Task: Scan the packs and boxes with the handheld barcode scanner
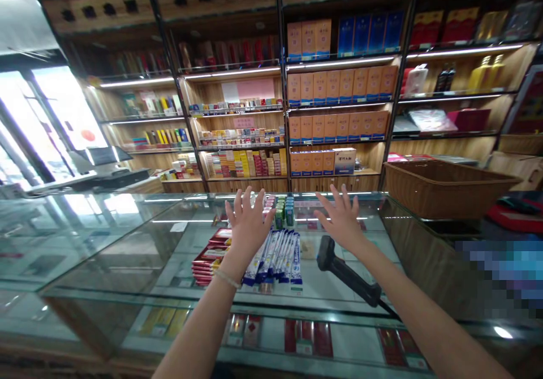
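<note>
Both arms reach forward over a glass display counter (169, 277). My left hand (249, 223) has its fingers spread and holds nothing, above a fan of blue-and-white stick packets (278, 257). Stacked red packets (207, 263) lie to its left, partly behind my wrist. My right hand (341, 218) is also spread and empty. Just below it a black handheld barcode scanner (350, 277) rests on the glass, its cable running under my forearm. Between the hands, farther back, stand rows of small green and pink packs (280, 210), partly hidden by my left hand.
A brown basket (449, 189) stands at the right end of the counter. Behind are lit wooden shelves with orange boxes (341, 85), blue boxes (369, 33) and many small packs (250, 163). A monitor (104, 155) sits on the left. Boxes (307, 336) lie beneath the glass.
</note>
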`<act>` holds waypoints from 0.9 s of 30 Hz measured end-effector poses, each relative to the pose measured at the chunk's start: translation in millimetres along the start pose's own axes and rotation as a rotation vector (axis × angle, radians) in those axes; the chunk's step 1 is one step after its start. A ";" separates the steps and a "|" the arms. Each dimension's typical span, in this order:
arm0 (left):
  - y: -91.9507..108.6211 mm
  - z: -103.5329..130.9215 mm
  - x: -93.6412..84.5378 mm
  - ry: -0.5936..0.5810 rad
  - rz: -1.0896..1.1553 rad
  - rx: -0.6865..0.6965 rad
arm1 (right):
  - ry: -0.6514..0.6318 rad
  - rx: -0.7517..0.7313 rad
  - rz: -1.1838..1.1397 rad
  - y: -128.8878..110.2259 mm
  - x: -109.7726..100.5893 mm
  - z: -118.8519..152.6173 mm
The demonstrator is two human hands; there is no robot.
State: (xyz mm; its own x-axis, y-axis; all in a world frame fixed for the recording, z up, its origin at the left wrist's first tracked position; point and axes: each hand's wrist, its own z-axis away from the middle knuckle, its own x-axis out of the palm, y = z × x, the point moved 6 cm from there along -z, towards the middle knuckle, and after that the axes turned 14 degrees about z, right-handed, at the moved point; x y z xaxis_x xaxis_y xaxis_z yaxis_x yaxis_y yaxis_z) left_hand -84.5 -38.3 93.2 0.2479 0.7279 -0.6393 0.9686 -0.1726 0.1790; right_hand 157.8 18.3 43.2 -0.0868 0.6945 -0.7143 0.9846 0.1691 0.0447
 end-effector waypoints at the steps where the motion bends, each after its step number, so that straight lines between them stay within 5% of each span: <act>1: -4.8 0.8 -4.3 0.007 -0.020 0.009 | 0.000 -0.012 -0.006 -5.9 -2.3 0.0; 16: -89.4 24.3 -39.8 0.023 -0.134 -0.049 | -0.018 -0.122 -0.078 -77.7 -10.4 7.2; 27: -108.8 35.1 -44.3 -0.013 -0.154 -0.094 | -0.046 -0.171 -0.124 -115.1 -3.0 10.4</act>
State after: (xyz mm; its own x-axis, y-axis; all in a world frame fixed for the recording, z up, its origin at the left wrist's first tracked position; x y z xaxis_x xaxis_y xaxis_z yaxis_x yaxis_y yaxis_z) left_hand -200.2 -75.1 75.8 0.0976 0.7323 -0.6739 0.9892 0.0032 0.1468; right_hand 46.3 -10.5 33.0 -0.1945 0.6293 -0.7524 0.9265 0.3697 0.0697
